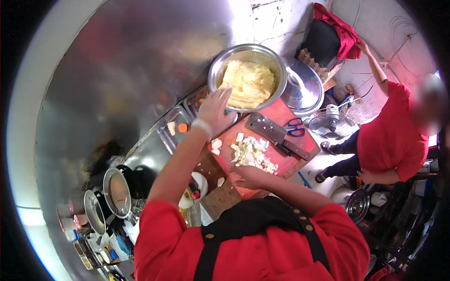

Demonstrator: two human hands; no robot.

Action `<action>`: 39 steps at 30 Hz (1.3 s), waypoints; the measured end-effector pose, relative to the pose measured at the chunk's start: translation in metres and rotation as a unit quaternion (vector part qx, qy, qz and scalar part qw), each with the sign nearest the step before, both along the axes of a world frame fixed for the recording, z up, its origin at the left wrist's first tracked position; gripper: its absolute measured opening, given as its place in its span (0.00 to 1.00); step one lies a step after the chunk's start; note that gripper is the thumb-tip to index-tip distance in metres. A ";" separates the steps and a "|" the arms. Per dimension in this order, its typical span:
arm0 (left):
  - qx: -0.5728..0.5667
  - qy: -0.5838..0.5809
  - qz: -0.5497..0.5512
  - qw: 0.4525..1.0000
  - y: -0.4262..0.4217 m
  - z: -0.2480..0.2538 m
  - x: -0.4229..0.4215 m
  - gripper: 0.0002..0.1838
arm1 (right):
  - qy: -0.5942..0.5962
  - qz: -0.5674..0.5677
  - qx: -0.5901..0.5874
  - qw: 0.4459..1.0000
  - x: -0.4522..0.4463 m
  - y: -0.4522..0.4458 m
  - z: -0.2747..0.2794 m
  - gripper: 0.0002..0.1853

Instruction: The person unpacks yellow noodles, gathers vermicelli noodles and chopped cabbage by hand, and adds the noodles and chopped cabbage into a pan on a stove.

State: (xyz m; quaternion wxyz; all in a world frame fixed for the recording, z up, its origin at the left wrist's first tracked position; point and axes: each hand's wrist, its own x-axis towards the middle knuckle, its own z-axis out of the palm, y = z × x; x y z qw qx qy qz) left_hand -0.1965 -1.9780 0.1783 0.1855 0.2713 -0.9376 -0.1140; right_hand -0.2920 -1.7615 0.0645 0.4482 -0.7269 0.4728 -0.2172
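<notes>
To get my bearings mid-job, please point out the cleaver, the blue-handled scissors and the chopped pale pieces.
Cleaver (pixel 270 130), head view: on its blade.
Blue-handled scissors (pixel 295 127), head view: on the handles, where the loops meet.
Chopped pale pieces (pixel 251 152), head view: middle of the pile.

You've got a fan (pixel 332 125) at the floor's (pixel 335 162) far edge, large round steel vessel (pixel 311 96) near it. Co-worker (pixel 391 136) in red stands to your right, one hand on red cloth (pixel 346 35) over a black object (pixel 322 40). Two pans (pixel 117 193) by your steel counter's (pixel 149 161) near-left corner. Metal lid (pixel 357 206) near the floor's near-right edge.
</notes>
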 end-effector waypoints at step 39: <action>0.177 -0.326 0.074 0.926 -0.183 0.004 -0.144 0.31 | -0.056 -0.593 0.175 0.784 -0.129 0.222 -0.020 0.12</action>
